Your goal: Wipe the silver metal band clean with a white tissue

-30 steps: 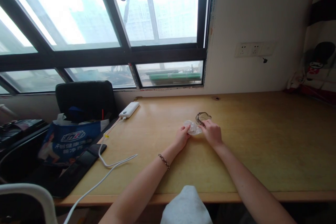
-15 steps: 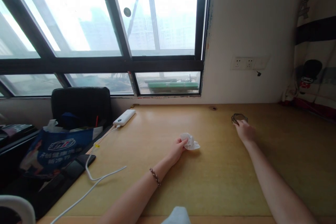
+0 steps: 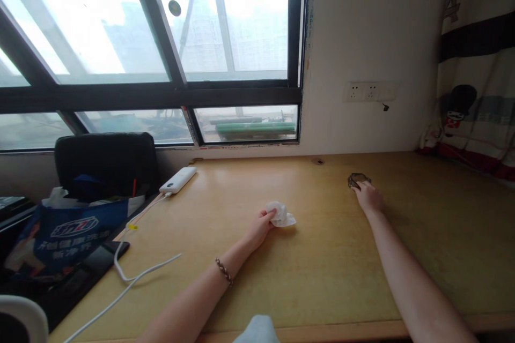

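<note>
My left hand (image 3: 259, 226) is closed on a crumpled white tissue (image 3: 283, 216), pinched between thumb and fingers at the middle of the wooden table. The tissue's loose end sticks out to the right, over the tabletop. Farther back on the right, my right hand (image 3: 369, 196) grips the near rim of a small dark glass dish (image 3: 359, 178), which looks many-sided like an ashtray. The dish appears to rest on the table, its near side partly covered by my fingers.
A white power bank (image 3: 178, 180) lies at the table's left edge, with a white cable (image 3: 139, 278) trailing toward me. Left of the table (image 3: 322, 273) stand a black chair (image 3: 107, 161) and a blue bag (image 3: 72, 230). A patterned curtain (image 3: 475, 75) hangs at the right.
The view has turned slightly to the right, so everything sits farther left in it. Both hands keep their holds on the tissue and the dish, with little visible movement over the table.
</note>
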Demonstrator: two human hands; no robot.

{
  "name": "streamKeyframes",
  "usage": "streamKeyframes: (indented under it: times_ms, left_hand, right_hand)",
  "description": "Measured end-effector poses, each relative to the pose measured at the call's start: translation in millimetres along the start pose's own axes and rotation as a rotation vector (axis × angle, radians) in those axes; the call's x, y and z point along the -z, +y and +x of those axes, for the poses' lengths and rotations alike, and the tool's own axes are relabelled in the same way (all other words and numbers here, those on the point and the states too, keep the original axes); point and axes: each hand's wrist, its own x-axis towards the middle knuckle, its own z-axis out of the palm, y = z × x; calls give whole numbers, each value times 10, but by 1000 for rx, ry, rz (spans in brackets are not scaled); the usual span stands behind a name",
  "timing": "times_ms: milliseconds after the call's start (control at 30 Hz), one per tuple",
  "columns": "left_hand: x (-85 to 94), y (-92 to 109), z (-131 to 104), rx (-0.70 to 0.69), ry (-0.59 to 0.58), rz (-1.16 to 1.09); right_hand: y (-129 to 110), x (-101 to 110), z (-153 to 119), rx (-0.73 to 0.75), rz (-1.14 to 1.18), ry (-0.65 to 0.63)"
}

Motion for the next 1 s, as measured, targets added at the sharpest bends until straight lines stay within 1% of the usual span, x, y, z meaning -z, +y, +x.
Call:
streamKeyframes:
  times_ms: [133, 433, 533, 633, 700, 733, 767, 800, 867, 933, 1000]
  left_hand:
    - [-10, 9, -11, -4, -7, -2]
    - [30, -27, 15, -6, -29, -16]
    - [31, -31, 6, -17, -37, -18]
    - [21, -15, -8, -24, -43, -26]
    - [11, 5, -12, -24, -15, -29]
    - [5, 15, -13, -23, 4, -32]
    - [0, 25, -14, -24, 17, -38]
    - [-4, 34, -15, -25, 22, -45]
    - [-9, 46, -19, -29, 11, -58]
    - [-9, 49, -25, -39, -14, -60]
    - [-5, 42, -32, -54, -51, -56]
  right_hand:
    - [33, -38, 8, -7, 21, 7]
    - [111, -139, 36, 16, 111, 35]
    - [80, -111, 23, -2, 139, 66]
    - [-52, -14, -1, -61, 148, 135]
    - [-237, 86, -29, -88, 189, 179]
    - [-366, 144, -56, -75, 238, 194]
    - [-519, 206, -99, -40, 311, 185]
    - [-694, 270, -162, 5, 406, 147]
    - [-1090, 400, -362, 68, 649, -8]
    - [-1494, 520, -655, 148, 907, -188]
    - [-1839, 620, -983, 251, 1032, -310]
